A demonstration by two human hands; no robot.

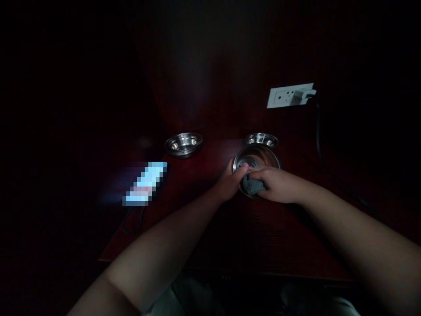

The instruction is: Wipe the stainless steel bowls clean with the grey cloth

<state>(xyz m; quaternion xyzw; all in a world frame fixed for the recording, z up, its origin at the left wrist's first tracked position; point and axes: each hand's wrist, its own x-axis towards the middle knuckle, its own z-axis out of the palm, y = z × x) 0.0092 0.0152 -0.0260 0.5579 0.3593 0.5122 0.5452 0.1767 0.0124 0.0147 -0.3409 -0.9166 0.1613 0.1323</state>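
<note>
A shiny metal bowl (263, 154) is tilted toward me above the dark red table. My left hand (229, 182) grips its left rim, thumb over the edge and the other fingers hidden behind. Inside the bowl, my right hand (275, 184) presses a grey-green textured cloth (255, 185) against the near inner wall. The right fingers are closed round the cloth and partly hidden by it. Just behind the held bowl sits another shallow metal bowl (262, 139). To the left stands a stack of similar metal bowls (183, 144).
A blurred-out lit screen (146, 184) lies at the left, with a thin cable (133, 228) below it. A white wall socket (289, 95) holds a plug, whose dark cord (318, 136) runs down to the right. The table's front edge (263, 273) is near me. The surroundings are very dark.
</note>
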